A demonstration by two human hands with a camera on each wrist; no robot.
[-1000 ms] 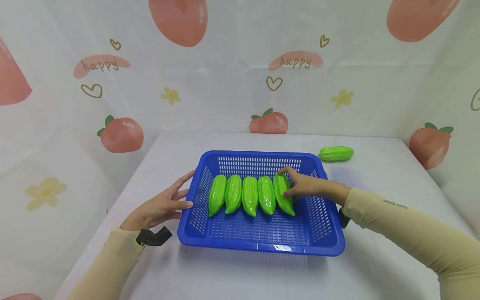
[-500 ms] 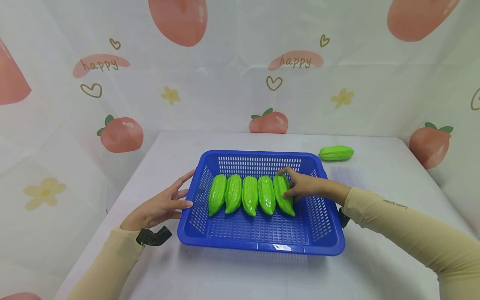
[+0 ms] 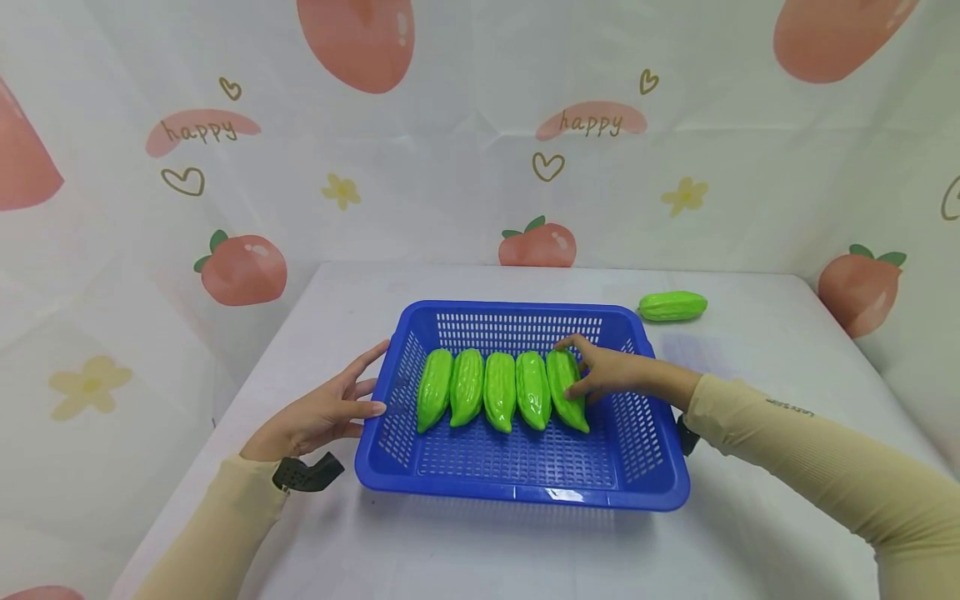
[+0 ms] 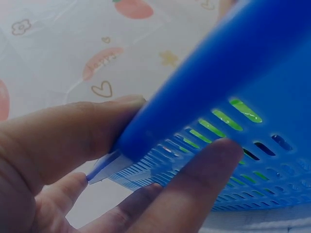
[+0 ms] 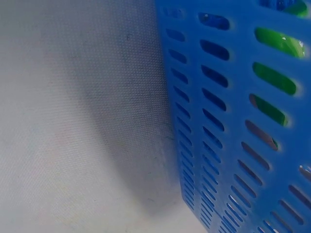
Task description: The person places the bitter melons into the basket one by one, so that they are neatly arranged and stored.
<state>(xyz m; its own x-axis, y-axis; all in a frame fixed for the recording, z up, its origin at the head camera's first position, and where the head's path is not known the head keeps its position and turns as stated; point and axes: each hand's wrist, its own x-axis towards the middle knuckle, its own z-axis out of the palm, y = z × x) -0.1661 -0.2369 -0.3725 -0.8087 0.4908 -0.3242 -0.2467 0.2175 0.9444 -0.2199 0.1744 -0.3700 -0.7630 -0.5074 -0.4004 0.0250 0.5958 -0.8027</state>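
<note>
In the head view, a blue plastic basket holds several glossy green bitter melons lying side by side in a row. My right hand reaches over the basket's right side and grips the rightmost bitter melon, thumb on its near part and fingers near its far end. At the left side, my left hand holds the basket's rim, thumb at the edge. The left wrist view shows its fingers against the outside of the slotted wall. The right wrist view shows only the basket's slotted side; the right hand is mostly hidden there.
Another bitter melon lies crosswise on the white table, behind the basket's right corner. A white cloth backdrop with printed fruit stands behind and beside the table. Each wrist wears a black strap.
</note>
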